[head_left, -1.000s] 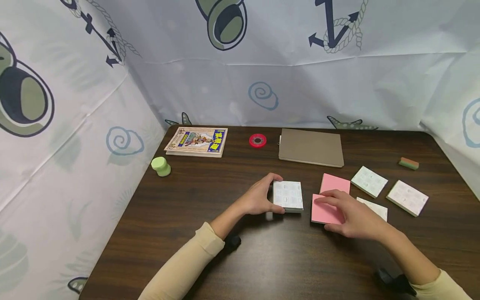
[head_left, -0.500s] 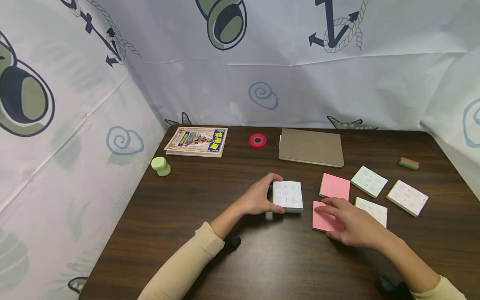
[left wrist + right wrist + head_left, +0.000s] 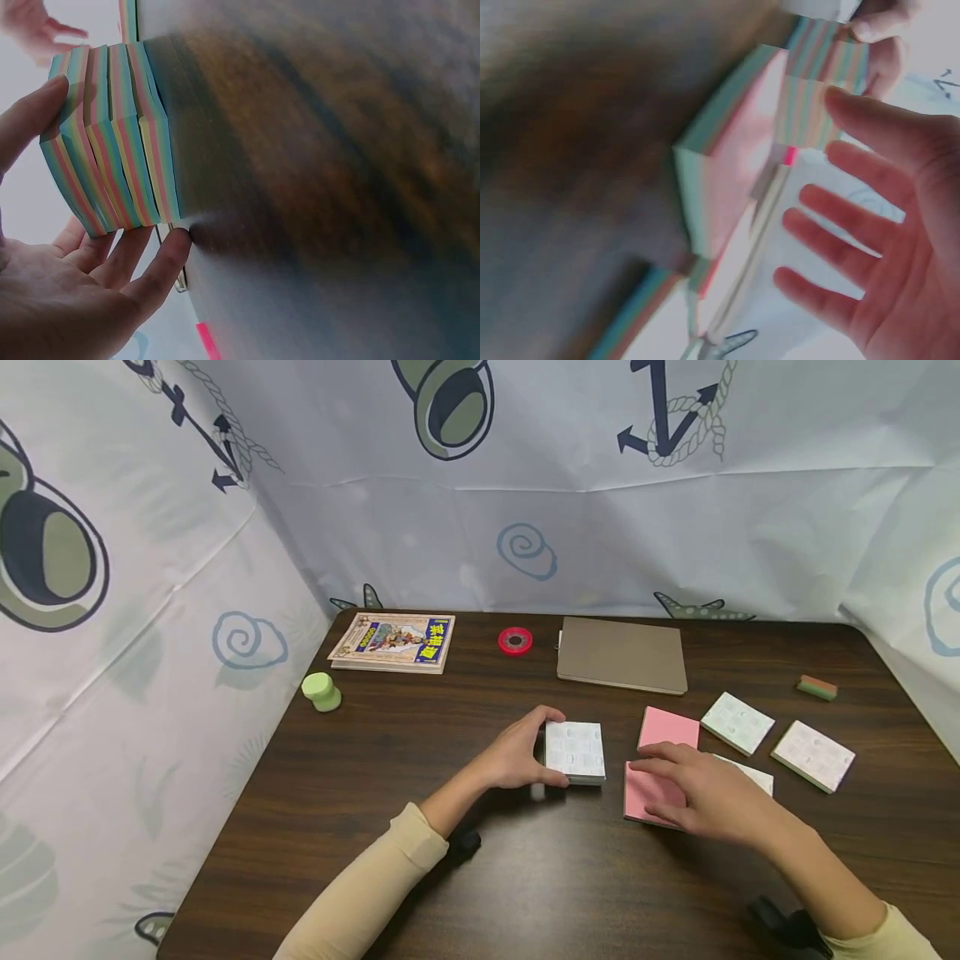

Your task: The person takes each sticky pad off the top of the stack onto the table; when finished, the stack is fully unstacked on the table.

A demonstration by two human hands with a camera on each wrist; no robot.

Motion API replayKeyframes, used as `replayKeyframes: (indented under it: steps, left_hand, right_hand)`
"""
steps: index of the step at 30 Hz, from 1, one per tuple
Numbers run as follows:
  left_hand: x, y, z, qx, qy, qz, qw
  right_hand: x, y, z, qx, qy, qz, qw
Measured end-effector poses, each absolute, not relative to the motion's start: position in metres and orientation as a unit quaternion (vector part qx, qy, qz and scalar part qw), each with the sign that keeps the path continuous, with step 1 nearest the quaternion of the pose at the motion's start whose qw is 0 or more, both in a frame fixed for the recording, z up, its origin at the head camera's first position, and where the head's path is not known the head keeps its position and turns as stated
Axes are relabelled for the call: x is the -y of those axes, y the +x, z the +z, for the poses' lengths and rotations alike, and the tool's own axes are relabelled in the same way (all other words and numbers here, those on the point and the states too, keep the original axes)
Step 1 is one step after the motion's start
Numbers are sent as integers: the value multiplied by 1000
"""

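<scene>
My left hand (image 3: 517,753) holds a neat stack of sticky note pads (image 3: 574,750) by its sides, thumb at the near side and fingers at the far side. The stack's striped, many-coloured edges (image 3: 112,142) show in the left wrist view, and its top is white with faint print. Over the front pink sticky note pad (image 3: 645,793) hovers my right hand (image 3: 723,797), fingers spread and holding nothing. The right wrist view shows a gap between that pink pad (image 3: 742,142) and the fingers. Behind it lies another pink pad (image 3: 670,727), partly hidden by the hand.
White-topped pads (image 3: 737,723) lie to the right, one partly covered by my right hand. Farther back are a brown notebook (image 3: 622,653), a red ring-shaped roll (image 3: 515,642), a comic book (image 3: 393,643), a green knob-like object (image 3: 322,692) and a small eraser-like block (image 3: 817,687).
The front pink pad has shifted slightly towards me, away from the rear pink one. My right hand has since lifted off it, fingers spreading. The left hand and its stack stay put.
</scene>
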State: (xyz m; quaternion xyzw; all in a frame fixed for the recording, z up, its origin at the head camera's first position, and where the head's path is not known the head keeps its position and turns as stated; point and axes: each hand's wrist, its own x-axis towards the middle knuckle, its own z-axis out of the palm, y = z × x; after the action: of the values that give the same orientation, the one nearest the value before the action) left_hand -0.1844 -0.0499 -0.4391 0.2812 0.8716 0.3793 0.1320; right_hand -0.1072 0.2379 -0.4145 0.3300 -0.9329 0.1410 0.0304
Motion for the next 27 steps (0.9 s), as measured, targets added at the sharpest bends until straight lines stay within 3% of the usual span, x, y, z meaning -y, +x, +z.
replayKeyframes:
  steps: [11,19,27]
  left_hand:
    - [50,-185,-439,-869,284,383,129]
    - [49,-184,-440,-868,287,382,132]
    - [50,-184,-438,-868,287,385,129]
  right_hand:
    - [-199,-136,-407,901,380,204,50]
    - [-180,-148,-416,899,378,222,-10]
    - [-173,-159,-419,890,390,234,-15]
